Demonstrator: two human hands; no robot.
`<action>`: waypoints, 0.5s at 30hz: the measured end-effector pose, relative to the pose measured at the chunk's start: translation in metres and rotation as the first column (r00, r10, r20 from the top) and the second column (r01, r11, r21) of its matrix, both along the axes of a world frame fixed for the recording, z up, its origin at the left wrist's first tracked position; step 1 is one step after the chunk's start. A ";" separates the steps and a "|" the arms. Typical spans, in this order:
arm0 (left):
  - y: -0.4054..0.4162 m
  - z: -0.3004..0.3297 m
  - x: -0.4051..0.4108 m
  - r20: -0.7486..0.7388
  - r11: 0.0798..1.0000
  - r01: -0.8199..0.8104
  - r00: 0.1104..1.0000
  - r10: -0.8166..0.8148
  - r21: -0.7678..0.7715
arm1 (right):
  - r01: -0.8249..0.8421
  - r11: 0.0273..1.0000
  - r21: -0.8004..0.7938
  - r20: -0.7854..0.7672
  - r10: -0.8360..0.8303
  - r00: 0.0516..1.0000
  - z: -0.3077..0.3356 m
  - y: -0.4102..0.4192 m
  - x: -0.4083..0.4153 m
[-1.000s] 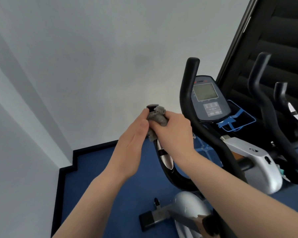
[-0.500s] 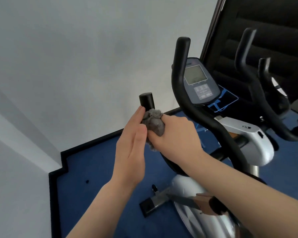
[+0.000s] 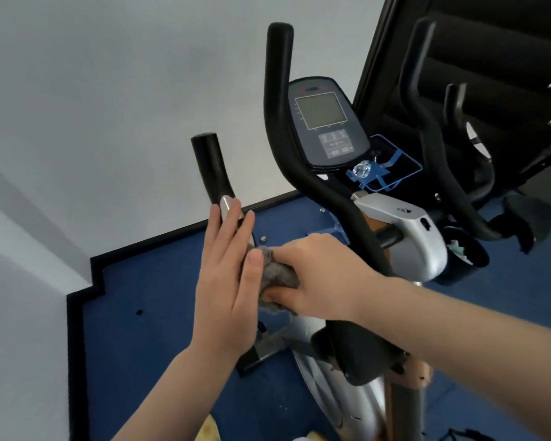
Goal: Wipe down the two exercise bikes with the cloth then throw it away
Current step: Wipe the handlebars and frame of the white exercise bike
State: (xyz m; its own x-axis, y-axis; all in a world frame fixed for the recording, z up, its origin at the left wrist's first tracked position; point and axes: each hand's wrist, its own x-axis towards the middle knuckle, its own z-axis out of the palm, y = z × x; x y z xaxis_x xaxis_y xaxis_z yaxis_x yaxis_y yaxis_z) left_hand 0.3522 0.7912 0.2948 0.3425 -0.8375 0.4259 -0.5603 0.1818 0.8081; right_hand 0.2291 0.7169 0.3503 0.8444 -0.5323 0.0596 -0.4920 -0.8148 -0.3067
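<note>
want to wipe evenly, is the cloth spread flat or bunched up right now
Bunched up. The grey cloth is a crumpled wad gripped in the right hand, pressed against the handlebar.

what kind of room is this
Probably a small gym or home workout room: an exercise bike with a console, a second bike's handlebars beside it, and blue carpet.

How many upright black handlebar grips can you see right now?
4: the short grip just above the left hand, the tall one beside the console, and two on the second bike, far right. More may be hidden.
</note>
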 end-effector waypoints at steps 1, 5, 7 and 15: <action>0.000 0.000 -0.003 0.024 1.000 -0.017 1.000 0.017 0.008 | -0.051 0.998 -0.030 -0.050 0.050 0.998 0.001 -0.005 -0.006; 0.004 -0.003 -0.013 0.112 0.994 -0.081 0.991 0.073 0.067 | -0.192 0.981 0.002 -0.238 0.186 0.953 0.016 -0.033 -0.025; 0.007 -0.004 -0.018 0.152 0.989 -0.114 0.983 0.099 0.095 | -0.238 0.970 0.058 -0.299 0.244 0.922 0.021 -0.049 -0.033; 0.023 -0.003 -0.034 0.218 0.968 -0.177 0.966 0.137 0.176 | -0.399 0.896 -0.196 -0.532 0.245 0.811 0.031 -0.059 -0.063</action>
State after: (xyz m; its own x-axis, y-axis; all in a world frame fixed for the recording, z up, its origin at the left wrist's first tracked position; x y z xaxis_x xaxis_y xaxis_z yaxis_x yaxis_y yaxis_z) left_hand 0.3184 0.8138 0.2920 0.3992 -0.8531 0.3360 -0.7249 -0.0693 0.6854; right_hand 0.1666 0.6583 0.3811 0.9226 -0.2479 -0.2955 -0.2051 -0.9641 0.1686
